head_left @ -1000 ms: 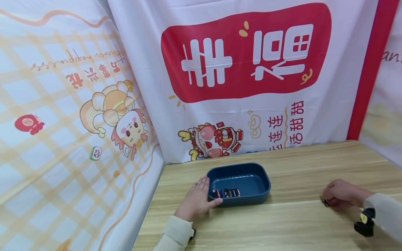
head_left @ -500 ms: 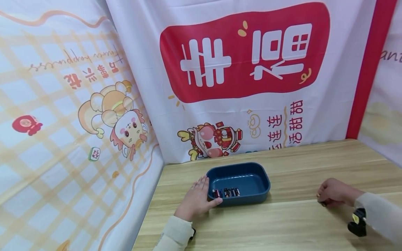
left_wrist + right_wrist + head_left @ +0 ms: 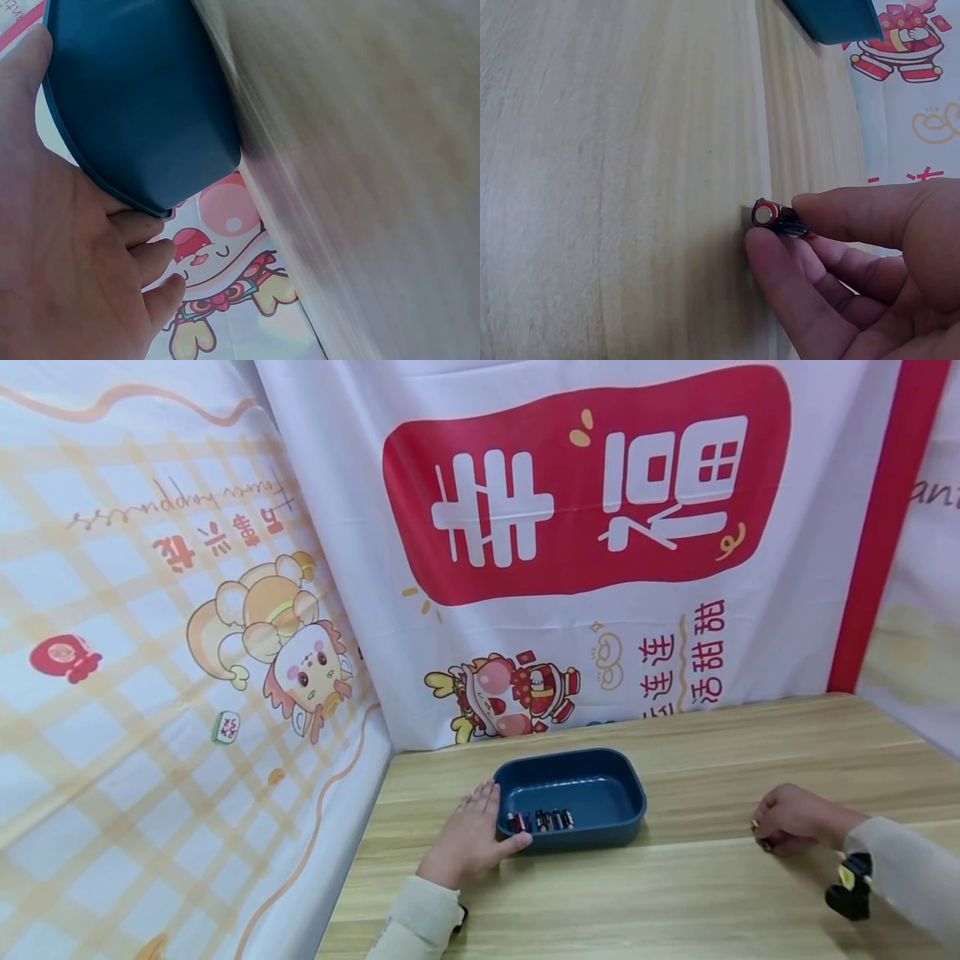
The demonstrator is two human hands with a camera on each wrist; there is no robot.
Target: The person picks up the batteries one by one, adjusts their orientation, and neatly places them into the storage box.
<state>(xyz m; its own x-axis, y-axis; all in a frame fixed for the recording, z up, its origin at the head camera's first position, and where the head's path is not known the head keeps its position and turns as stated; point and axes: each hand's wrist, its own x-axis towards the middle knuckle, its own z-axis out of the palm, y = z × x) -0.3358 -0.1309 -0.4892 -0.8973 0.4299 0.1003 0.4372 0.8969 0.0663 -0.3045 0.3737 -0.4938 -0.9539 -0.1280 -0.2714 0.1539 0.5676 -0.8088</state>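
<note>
My left hand (image 3: 468,837) rests against the left end of a dark blue rectangular box (image 3: 600,838), its thumb along the near rim. The left wrist view shows the thumb and straight fingers touching the box's edge. Inside, several small batteries (image 3: 556,820) lie in a row by the near wall. To the right of the box, my right hand (image 3: 799,818) pinches a small dark battery (image 3: 764,215) between thumb and fingers, just over the wooden table. Its round metal end faces the right wrist camera; whether a second battery sits behind it I cannot tell.
The wooden table (image 3: 637,902) runs up to a white printed cloth (image 3: 600,635) at the back. Another printed cloth (image 3: 150,760) hangs along the left side. Black devices are strapped to both wrists.
My right hand has shifted slightly left with the battery, and its fingers have moved about it. The left hand and the box have stayed in place.
</note>
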